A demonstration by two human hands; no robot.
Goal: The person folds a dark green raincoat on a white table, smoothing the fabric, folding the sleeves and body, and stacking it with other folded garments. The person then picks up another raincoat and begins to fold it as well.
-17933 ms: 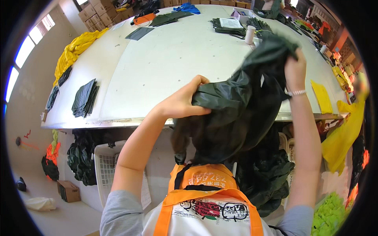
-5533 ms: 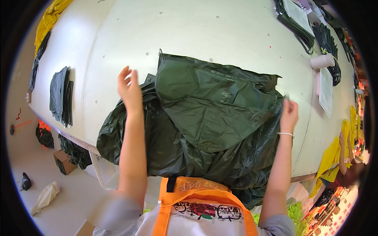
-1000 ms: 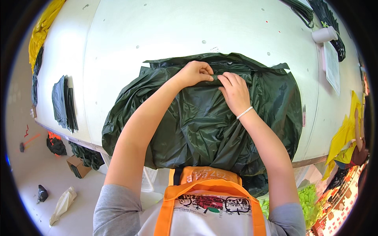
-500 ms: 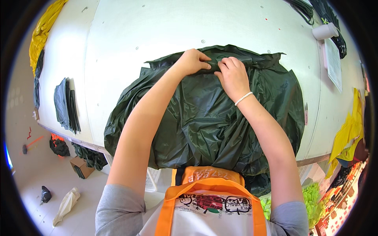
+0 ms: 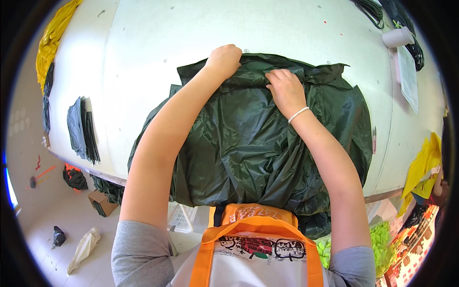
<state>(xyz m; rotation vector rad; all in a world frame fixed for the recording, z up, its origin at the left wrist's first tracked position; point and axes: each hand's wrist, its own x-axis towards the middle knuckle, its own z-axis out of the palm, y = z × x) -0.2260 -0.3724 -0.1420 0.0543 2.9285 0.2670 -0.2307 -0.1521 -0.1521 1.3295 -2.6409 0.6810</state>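
Observation:
A dark green raincoat point(image 5: 239, 138) of thin, shiny, wrinkled fabric lies spread across the white table in front of me, its near part hanging over the table's edge. At its far edge, my left hand point(image 5: 224, 61) is closed on the fabric, with the fingertips mostly hidden behind the knuckles. My right hand point(image 5: 288, 92) is a little nearer and to the right, its fingers bent and thumb tucked in on a fold of the same raincoat. A white beaded bracelet point(image 5: 299, 115) circles the right wrist.
On the white table point(image 5: 143, 43) lie a stack of folded dark pieces point(image 5: 83, 129) at left and a slim pink-handled tool point(image 5: 374, 141) at right. A white cup point(image 5: 398, 37) stands far right beside a paper sheet point(image 5: 406, 79). Yellow fabric point(image 5: 55, 40) hangs at far left.
My left hand has moved up and left to the far edge, drawing the fabric flatter there. My right hand has shifted slightly right, so the hands are farther apart.

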